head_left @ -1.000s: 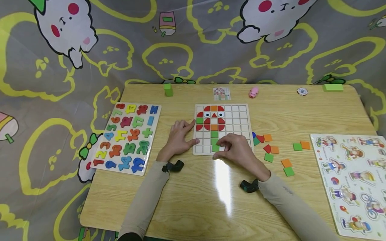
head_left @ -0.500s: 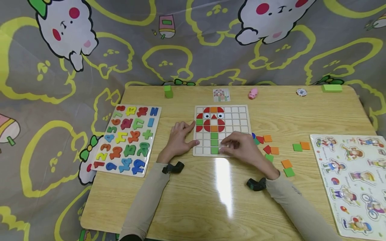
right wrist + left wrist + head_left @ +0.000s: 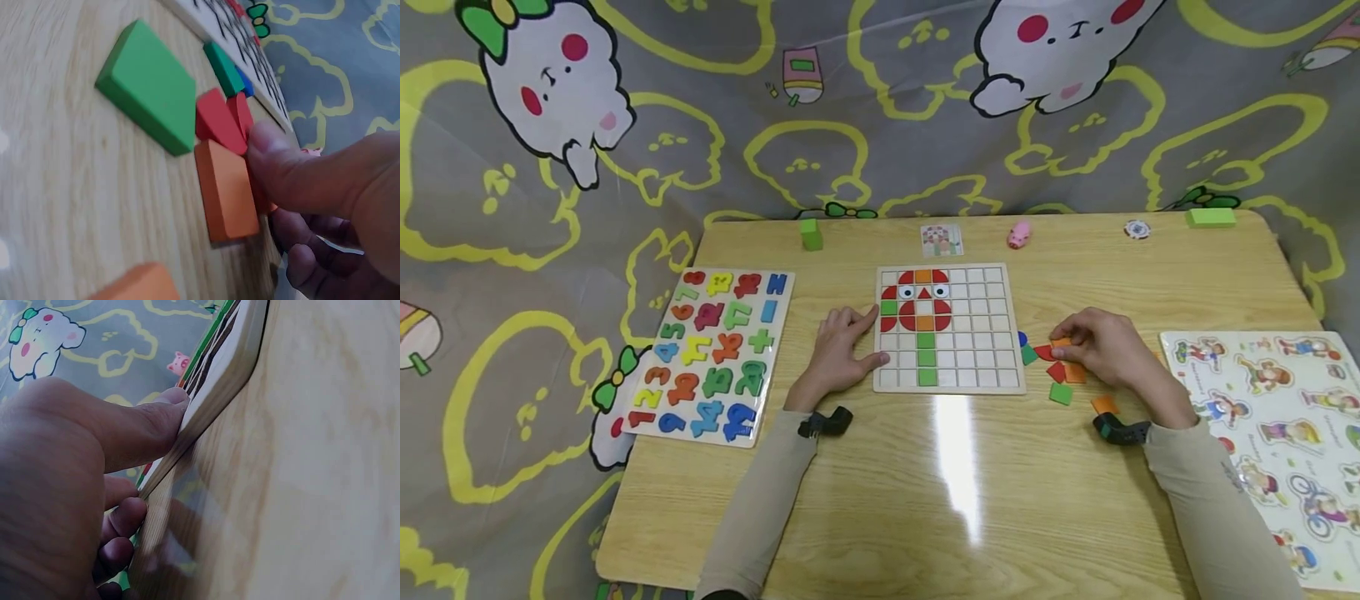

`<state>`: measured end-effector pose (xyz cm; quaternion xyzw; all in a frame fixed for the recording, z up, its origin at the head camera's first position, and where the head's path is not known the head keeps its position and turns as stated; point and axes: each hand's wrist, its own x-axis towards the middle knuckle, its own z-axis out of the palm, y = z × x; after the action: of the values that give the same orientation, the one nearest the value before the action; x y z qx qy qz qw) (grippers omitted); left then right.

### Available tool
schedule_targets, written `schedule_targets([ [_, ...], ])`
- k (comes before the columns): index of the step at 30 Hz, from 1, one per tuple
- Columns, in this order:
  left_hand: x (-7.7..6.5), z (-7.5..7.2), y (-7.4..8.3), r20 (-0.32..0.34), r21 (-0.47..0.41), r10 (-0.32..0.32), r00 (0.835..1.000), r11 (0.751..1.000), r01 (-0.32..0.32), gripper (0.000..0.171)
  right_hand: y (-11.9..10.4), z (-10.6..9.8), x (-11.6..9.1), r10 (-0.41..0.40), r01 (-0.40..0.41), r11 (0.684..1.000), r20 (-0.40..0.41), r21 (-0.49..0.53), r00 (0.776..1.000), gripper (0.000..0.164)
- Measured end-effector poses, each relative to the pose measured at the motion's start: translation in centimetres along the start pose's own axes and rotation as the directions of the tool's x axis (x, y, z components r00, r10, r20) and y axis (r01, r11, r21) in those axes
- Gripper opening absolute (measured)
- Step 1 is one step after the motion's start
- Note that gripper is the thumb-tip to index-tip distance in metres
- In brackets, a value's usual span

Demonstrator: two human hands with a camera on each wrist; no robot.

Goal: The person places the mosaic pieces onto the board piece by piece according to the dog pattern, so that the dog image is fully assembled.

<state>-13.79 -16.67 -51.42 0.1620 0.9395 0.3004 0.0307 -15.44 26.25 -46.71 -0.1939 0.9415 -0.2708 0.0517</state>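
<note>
A wooden grid board (image 3: pixel 992 333) lies mid-table with a red, orange and green tile picture on its left side. My left hand (image 3: pixel 842 350) rests flat on the table, its thumb (image 3: pixel 144 425) pressed against the board's left edge (image 3: pixel 219 381). My right hand (image 3: pixel 1105 350) hovers low over the loose tiles to the right of the board, with curled fingers. It seems to pinch a small orange tile (image 3: pixel 1060 342) at its fingertips. Its thumb (image 3: pixel 294 169) touches the end of another orange tile (image 3: pixel 225 190). Red pieces (image 3: pixel 215 122) and a green tile (image 3: pixel 147 84) lie beside it.
A number puzzle (image 3: pixel 718 350) lies at the left and a character puzzle (image 3: pixel 1285 417) at the right. Along the far edge stand a green block (image 3: pixel 811 235), a pattern card (image 3: pixel 942 240), a pink pig (image 3: pixel 1019 235), a round disc (image 3: pixel 1137 229) and a flat green block (image 3: pixel 1210 218).
My right hand left a green tile in the board's bottom row and moved right to the loose tiles. The left hand stayed put.
</note>
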Motion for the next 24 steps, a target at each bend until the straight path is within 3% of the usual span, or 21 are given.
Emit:
schedule_targets([
  [5, -0.1, 0.1, 0.0, 0.0, -0.003, -0.006, 1.0, 1.0, 0.006, 0.082, 0.0, 0.0, 0.1, 0.05, -0.049, 0.999, -0.023, 0.014, 0.998, 0.019],
  [9, 0.0, 0.1, -0.1, -0.005, -0.004, -0.014, 1.0, 1.0, 0.014, 0.083, -0.9, 0.2, 0.6, 0.07, -0.06, 0.984, -0.058, 0.166, 0.996, 0.019],
  [14, 0.0, 0.0, -0.3, -0.008, -0.01, -0.02, 1.0, 1.0, 0.02, 0.083, -3.9, 1.6, 2.2, 0.088, -0.075, 0.897, -0.011, 0.436, 0.996, 0.023],
  [17, 0.0, 0.0, -0.2, -0.009, -0.008, -0.019, 1.0, 1.0, 0.019, 0.083, -6.1, 3.4, 3.4, 0.073, -0.071, 0.866, 0.015, 0.496, 0.997, 0.022],
  [20, 0.0, -0.1, -0.2, -0.01, -0.005, -0.018, 1.0, 1.0, 0.018, 0.083, -7.9, 5.4, 4.5, 0.005, -0.002, 0.894, -0.007, 0.447, 1.0, 0.023],
  [24, 0.0, -0.1, 0.0, -0.002, -0.004, -0.013, 1.0, 1.0, 0.013, 0.083, -9.0, 7.4, 5.4, -0.118, 0.132, 0.945, -0.063, 0.3, 0.991, 0.024],
])
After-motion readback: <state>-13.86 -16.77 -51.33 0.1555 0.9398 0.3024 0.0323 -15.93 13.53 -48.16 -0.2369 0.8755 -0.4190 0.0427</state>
